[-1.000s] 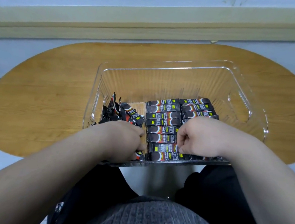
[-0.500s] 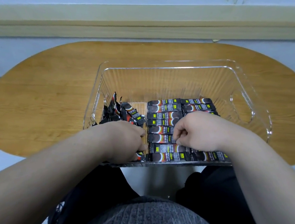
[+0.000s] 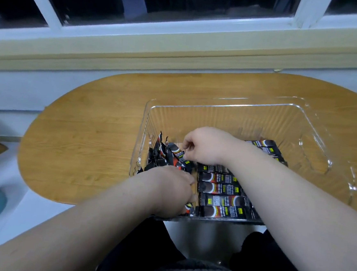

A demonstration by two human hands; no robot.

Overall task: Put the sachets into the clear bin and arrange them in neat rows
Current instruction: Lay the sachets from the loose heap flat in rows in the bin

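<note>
so my right hand (image 3: 208,146) is across the clear bin (image 3: 314,133) on the table (image 3: 87,139), pinching a sachet (image 3: 177,153) on the loose pile (image 3: 161,157) at its left end, neat rows (image 3: 222,189) lie flat near-right, and my left hand (image 3: 169,190) is knuckles-up in the near-left corner, can't tell if it's holding anything

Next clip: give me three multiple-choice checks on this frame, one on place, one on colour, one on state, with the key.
1. Where in the bin is the loose pile? A) right end B) middle C) left end
2. What is the sachets' main colour? A) black B) white C) blue
3. How do the rows lie? A) upright B) flat, side by side C) crumpled

Key: 1 C, the pile sits by the left wall; 2 A, the wrappers are black throughout; 3 B, the sachets lie flat and parallel.
</note>
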